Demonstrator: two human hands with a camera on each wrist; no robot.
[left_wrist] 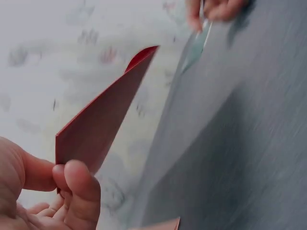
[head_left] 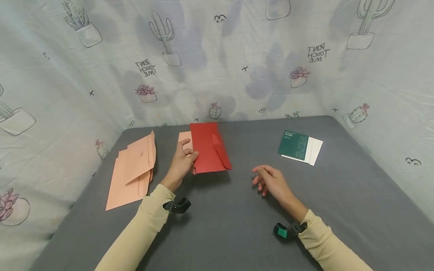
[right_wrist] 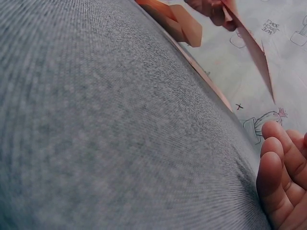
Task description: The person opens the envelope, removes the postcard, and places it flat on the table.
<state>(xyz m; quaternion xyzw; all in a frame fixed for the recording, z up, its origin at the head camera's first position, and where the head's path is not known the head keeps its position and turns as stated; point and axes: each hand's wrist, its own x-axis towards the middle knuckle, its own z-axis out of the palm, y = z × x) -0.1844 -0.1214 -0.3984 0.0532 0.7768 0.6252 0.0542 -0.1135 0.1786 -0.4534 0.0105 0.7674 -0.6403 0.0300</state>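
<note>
A red envelope [head_left: 207, 150] is held up over the grey table, its flap slightly raised along the right side. My left hand [head_left: 181, 162] pinches its left edge between thumb and fingers; the left wrist view shows the red envelope [left_wrist: 105, 115] tilted above its own shadow. Behind it, partly hidden, lies a peach envelope [head_left: 184, 138]. My right hand [head_left: 271, 182] hovers to the right with loosely bent fingers and nothing in them. In the right wrist view those fingers [right_wrist: 273, 177] are close over the cloth.
Several peach envelopes [head_left: 130, 169] lie overlapped at the left of the table [head_left: 217, 233]. At the back right, a dark green card [head_left: 293, 145] rests on white cards [head_left: 315, 150]. A curtain printed with cacti [head_left: 217, 67] borders the table's back and sides.
</note>
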